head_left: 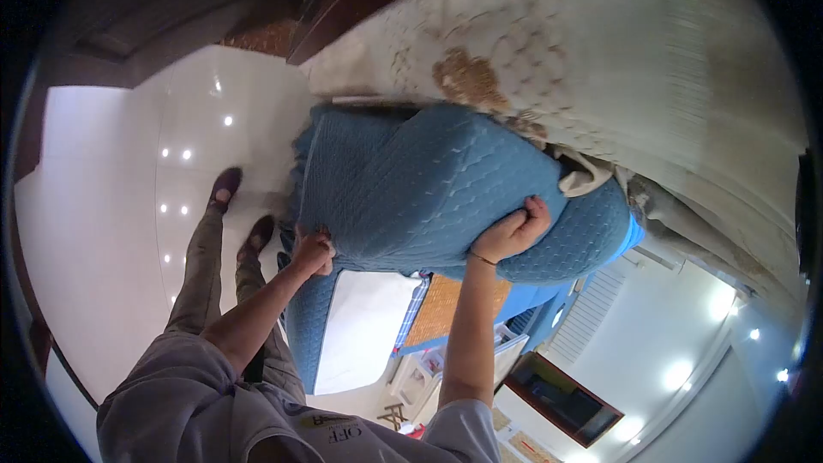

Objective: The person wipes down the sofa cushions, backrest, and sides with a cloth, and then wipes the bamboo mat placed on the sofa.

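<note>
A blue quilted cover (411, 180) is bunched up across the middle of the view, its folds bulging toward the right. My left hand (314, 253) is closed in a fist on the cover's lower left part. Farther right, my right hand (513, 236) has its fingers curled together on a fold of the same cover; the fabric between its fingers is partly hidden. Below the cover lie a white pad (364, 326) and a brown woven mat (454, 309).
A cream patterned fabric (600, 60) hangs along the upper right. Dark wooden panels (129, 26) stand at the upper left, above glossy floor tiles (111, 189). A dark framed panel (561, 399) and a small wooden stool (393, 416) are farther off. My feet show at left.
</note>
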Demonstrator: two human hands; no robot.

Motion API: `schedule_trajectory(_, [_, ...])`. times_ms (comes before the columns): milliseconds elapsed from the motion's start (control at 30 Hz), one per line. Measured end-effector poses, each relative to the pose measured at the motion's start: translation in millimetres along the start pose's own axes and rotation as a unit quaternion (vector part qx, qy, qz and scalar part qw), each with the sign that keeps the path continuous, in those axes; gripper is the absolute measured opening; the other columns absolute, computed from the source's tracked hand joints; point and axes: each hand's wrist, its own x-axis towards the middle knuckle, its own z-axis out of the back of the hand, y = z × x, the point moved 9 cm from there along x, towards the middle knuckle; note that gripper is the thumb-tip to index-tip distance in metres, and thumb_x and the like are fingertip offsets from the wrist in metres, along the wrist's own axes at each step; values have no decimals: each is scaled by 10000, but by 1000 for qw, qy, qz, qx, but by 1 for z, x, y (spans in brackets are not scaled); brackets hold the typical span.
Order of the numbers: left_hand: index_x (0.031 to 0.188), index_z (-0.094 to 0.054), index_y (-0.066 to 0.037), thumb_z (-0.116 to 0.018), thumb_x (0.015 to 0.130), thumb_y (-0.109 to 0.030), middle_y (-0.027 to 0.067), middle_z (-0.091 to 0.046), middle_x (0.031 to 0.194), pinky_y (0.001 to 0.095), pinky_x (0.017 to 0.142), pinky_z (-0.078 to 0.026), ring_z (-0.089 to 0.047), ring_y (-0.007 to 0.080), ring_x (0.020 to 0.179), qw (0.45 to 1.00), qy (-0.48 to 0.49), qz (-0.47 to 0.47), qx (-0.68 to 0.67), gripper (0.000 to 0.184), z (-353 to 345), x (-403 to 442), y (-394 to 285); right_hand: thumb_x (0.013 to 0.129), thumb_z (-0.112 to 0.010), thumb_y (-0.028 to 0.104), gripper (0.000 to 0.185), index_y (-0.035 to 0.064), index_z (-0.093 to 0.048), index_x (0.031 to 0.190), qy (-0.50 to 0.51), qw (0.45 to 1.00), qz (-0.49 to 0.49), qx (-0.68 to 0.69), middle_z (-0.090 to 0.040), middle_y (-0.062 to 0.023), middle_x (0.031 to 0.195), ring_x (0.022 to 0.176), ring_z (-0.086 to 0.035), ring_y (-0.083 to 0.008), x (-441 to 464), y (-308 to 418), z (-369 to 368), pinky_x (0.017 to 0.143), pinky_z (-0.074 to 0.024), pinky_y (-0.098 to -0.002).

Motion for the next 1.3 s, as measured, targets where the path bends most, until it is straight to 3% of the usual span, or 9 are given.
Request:
schedule_trajectory(133, [840, -583, -56, -534, 810, -68, 106, -578, 793, 311, 660, -411, -545, 195, 742, 909, -113, -246, 317, 58, 19, 39, -119, 788, -424, -22, 172, -22, -535, 919, -5, 1000, -22, -9, -542, -196, 1035, 971, -507, -338, 3, 1, 1, 899, -390, -422])
schedule_trajectory(300, [805, -580, 0, -518, 779, -41, 161, -567, 712, 329, 655, -435, -570, 217, 691, 996, 50, -68, -1, 78, 27, 105, -240, 762, -456, -17, 180, 4, -536, 921, -8, 998, -18, -60, -547, -192, 1028, 965, -503, -358, 8, 7, 2, 883, -385, -439])
schedule_trajectory(500, [893, -591, -9, -453, 772, -14, -10, -537, 716, 237, 623, -422, -513, 92, 708, 967, 62, -242, -47, 183, 64, 106, -406, 706, -501, -19, 216, 19, -544, 915, 27, 993, -33, -108, -559, -179, 1025, 935, -508, -363, 17, 9, 1, 843, -403, -445])
schedule_trajectory(700, [1009, -573, 1, -491, 765, -12, 91, -520, 934, 275, 799, -411, -530, 210, 904, 947, 181, -265, 20, 259, 36, 54, -459, 837, -536, 86, 255, 4, -555, 1078, 51, 978, -189, 76, -560, -157, 1139, 1037, -521, -332, -16, 34, 16, 900, -417, -392])
schedule_trajectory(767, [999, -568, -8, -493, 759, -21, 119, -517, 972, 324, 797, -416, -521, 265, 938, 921, 211, -319, 72, 252, 19, 27, -462, 914, -500, 226, 347, 14, -527, 1187, 37, 880, -360, 309, -555, -114, 1201, 1119, -504, -292, -63, 47, 11, 944, -410, -377])
schedule_trajectory(833, [1043, -567, -5, -512, 775, -39, 125, -511, 1036, 322, 841, -414, -515, 256, 989, 897, 276, -318, 138, 275, -3, 12, -432, 934, -387, 287, 428, 50, -487, 1276, 40, 493, -562, 663, -523, -102, 1268, 1138, -512, -252, -92, 120, 8, 948, -416, -366])
schedule_trajectory(1067, [1123, -558, -16, -565, 751, -28, 145, -469, 1223, 360, 924, -401, -468, 294, 1139, 853, 341, -255, 302, 372, -11, -59, -402, 877, -468, 193, 330, 25, -527, 1156, 29, 340, -629, 698, -597, -137, 1087, 980, -598, -263, -173, 84, 7, 841, -508, -395])
schedule_trajectory(1167, [1116, -576, -39, -570, 743, 6, 129, -457, 1294, 359, 948, -401, -439, 297, 1201, 831, 269, -370, 317, 375, 7, -66, -430, 844, -563, 142, 191, 33, -574, 1000, -22, 570, -601, 560, -602, -69, 916, 811, -584, -183, -123, 21, 62, 707, -505, -328])
schedule_trajectory(1300, [1027, -618, -46, -569, 744, -4, 156, -524, 1158, 340, 884, -440, -530, 284, 1061, 900, 236, -225, 288, 290, 54, -43, -427, 848, -599, 199, 283, 12, -579, 1060, -56, 848, -378, 368, -620, -81, 964, 856, -573, -158, -10, -58, 121, 760, -468, -286])
